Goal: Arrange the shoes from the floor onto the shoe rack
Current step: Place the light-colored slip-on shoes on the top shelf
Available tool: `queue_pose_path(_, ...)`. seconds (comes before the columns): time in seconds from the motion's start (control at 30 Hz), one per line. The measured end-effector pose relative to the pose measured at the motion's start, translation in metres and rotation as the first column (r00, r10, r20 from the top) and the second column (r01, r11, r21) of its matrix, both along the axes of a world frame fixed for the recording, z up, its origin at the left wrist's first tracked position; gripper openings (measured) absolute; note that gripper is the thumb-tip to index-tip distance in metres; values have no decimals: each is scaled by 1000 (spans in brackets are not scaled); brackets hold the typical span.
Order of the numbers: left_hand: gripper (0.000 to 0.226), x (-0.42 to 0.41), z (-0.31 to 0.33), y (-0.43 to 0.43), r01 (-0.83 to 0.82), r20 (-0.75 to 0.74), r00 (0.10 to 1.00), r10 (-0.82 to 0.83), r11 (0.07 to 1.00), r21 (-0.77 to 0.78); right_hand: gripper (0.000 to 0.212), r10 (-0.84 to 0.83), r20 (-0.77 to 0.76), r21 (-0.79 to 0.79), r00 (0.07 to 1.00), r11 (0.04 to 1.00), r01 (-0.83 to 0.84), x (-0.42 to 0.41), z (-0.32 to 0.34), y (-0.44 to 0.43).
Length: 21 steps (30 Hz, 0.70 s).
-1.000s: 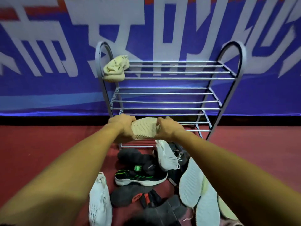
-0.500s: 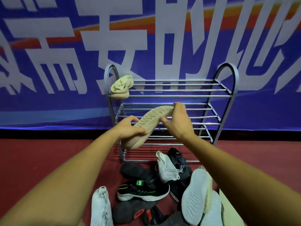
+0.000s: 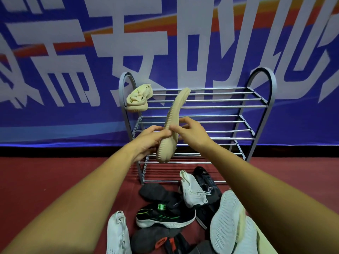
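Both hands hold a tan shoe [image 3: 172,125] in the air in front of the shoe rack [image 3: 220,107], its ribbed sole turned toward the camera and its length standing almost upright, with the upper end leaning right and reaching the height of the top shelf. The left hand [image 3: 150,138] grips the lower part of the shoe, fingers curled round its edge, and the right hand [image 3: 192,133] pinches the middle between thumb and fingers. A second tan shoe [image 3: 138,99] lies on the left end of the top shelf, against the rack's arched side. The other shelves carry nothing. On the red floor [image 3: 55,176] before the rack lies a loose pile: a black shoe with green stripes [image 3: 165,216], a white laced shoe [image 3: 192,189] leaning on dark ones, another white shoe [image 3: 117,233] at the left, and two white soles [image 3: 225,220] turned up at the right. A blue banner [image 3: 73,116] with large white letters hangs behind.
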<state>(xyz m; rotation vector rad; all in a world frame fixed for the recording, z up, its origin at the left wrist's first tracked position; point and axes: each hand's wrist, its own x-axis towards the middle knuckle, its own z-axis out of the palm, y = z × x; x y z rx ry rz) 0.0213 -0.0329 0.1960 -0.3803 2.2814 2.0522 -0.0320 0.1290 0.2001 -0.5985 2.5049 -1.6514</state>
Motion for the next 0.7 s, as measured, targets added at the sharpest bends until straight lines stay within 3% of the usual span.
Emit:
queue_pose_path(0.1, 45, -1, 0, -2, 16, -29, 999, -17, 999, -32, 40, 6, -40, -40, 999, 999, -8, 0, 5, -1)
queue_pose_path(0.23, 37, -2, 4, -12, -30, -78, 996, 38, 995, 95, 26, 0, -135, -85, 991, 996, -11, -4, 11, -3)
queue_pose_path(0.4, 21, -2, 14, -17, -95, -118, 986, 118, 979, 180, 33, -76, -346, 114, 935, 986, 123, -9, 20, -9)
queue_pose_path(0.57, 57, -3, 28, -18, -35, -264, 960, 91, 977, 212, 38, -72, -439, 138, 896, 980, 146, -4, 29, -8)
queue_pose_path(0.7, 71, 4, 38, -19, 42, -260, 965, 26, 966, 255, 41, -148, -511, 131, 847, 960, 247, -5, 31, -6)
